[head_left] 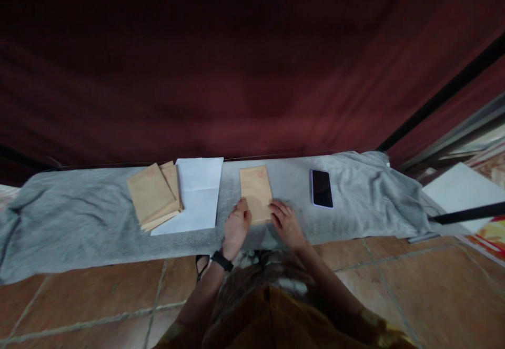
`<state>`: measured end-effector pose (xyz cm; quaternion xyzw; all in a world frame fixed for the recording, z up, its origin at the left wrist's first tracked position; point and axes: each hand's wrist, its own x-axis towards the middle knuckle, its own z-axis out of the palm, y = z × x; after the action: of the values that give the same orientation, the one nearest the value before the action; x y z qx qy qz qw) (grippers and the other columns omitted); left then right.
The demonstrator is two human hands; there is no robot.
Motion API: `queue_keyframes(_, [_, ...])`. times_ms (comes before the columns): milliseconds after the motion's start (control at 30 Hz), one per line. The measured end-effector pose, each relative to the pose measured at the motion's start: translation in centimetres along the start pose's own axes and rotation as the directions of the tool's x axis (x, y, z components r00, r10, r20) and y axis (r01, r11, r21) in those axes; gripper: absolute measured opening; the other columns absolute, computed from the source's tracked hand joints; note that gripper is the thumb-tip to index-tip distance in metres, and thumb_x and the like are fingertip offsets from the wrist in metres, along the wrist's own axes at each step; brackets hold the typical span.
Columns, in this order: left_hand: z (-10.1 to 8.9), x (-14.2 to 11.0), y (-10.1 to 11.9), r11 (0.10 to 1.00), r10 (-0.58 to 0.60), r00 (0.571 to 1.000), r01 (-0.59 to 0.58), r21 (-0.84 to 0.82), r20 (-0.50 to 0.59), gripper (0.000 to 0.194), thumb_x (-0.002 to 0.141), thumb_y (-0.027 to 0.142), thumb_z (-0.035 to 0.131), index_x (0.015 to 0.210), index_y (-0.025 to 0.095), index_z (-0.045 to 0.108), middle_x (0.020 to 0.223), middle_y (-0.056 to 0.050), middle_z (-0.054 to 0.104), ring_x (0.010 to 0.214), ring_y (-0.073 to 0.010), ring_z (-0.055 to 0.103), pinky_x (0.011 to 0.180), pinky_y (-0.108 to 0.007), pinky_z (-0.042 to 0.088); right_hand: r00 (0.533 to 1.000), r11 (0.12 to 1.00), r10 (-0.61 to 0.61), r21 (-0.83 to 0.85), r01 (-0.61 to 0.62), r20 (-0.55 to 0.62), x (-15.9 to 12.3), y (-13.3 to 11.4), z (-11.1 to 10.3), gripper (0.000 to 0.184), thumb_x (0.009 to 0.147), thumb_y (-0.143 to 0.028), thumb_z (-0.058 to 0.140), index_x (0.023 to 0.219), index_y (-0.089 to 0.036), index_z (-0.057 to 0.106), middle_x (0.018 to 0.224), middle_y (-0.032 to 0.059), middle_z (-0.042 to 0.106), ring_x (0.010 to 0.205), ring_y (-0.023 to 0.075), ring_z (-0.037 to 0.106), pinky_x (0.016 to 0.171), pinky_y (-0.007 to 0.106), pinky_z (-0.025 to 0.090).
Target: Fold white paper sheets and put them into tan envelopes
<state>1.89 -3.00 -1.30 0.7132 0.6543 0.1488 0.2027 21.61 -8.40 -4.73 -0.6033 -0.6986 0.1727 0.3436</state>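
A brown paper envelope (255, 188) with small red marks near its top lies upright in front of me on the grey cloth (357, 202). My left hand (236, 225), a black watch on its wrist, has its curled fingers and thumb at the envelope's lower left edge. Gripping the lower right edge is my right hand (286, 223), fingers drawn together and the thumb mostly tucked below. To the left, several more brown envelopes (152, 192) sit in a loose pile, overlapping a folded white sheet of paper (200, 186).
A phone (322, 188) with a dark screen lies right of the envelope. Behind the cloth-covered surface hangs a dark red curtain (252, 91). Black bars (445, 94) cross at the right, near a white sheet (463, 191). Below is a tiled floor (98, 296).
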Motion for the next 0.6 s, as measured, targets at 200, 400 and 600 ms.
queue_keyframes(200, [1.1, 1.0, 1.2, 0.915, 0.393, 0.914, -0.377, 0.145, -0.104, 0.047, 0.101, 0.028, 0.042, 0.146, 0.018, 0.051, 0.152, -0.017, 0.050, 0.144, -0.0329, 0.041, 0.118, -0.051, 0.032, 0.999, 0.996, -0.015, -0.087, 0.018, 0.036, 0.1, 0.1, 0.4, 0.036, 0.100, -0.020, 0.048, 0.132, -0.026, 0.063, 0.144, 0.0073, 0.061, 0.130, 0.0249, 0.055, 0.108, 0.043, 0.039])
queue_keyframes(400, [3.5, 6.6, 2.0, 0.882, 0.448, 0.894, -0.445, 0.154, 0.016, 0.056, 0.104, 0.041, 0.038, 0.154, 0.014, 0.041, 0.166, -0.016, 0.033, 0.156, -0.0319, 0.022, 0.126, -0.053, 0.019, 0.999, 0.991, -0.010, -0.130, 0.016, 0.051, 0.0, -0.1, 0.2, 0.035, 0.100, -0.021, 0.047, 0.132, -0.023, 0.063, 0.143, 0.0092, 0.062, 0.127, 0.0259, 0.055, 0.105, 0.042, 0.039])
queue_keyframes(600, [4.1, 11.5, 2.7, 0.851, 0.449, 0.887, -0.461, 0.254, 0.105, 0.064, 0.105, 0.049, 0.030, 0.159, 0.016, 0.033, 0.168, -0.010, 0.029, 0.157, -0.0274, 0.020, 0.129, -0.050, 0.015, 0.999, 0.988, -0.049, -0.146, 0.046, -0.015, 0.0, -0.7, 0.1, 0.031, 0.101, -0.024, 0.050, 0.129, -0.022, 0.063, 0.138, 0.0101, 0.064, 0.125, 0.0253, 0.056, 0.104, 0.041, 0.041])
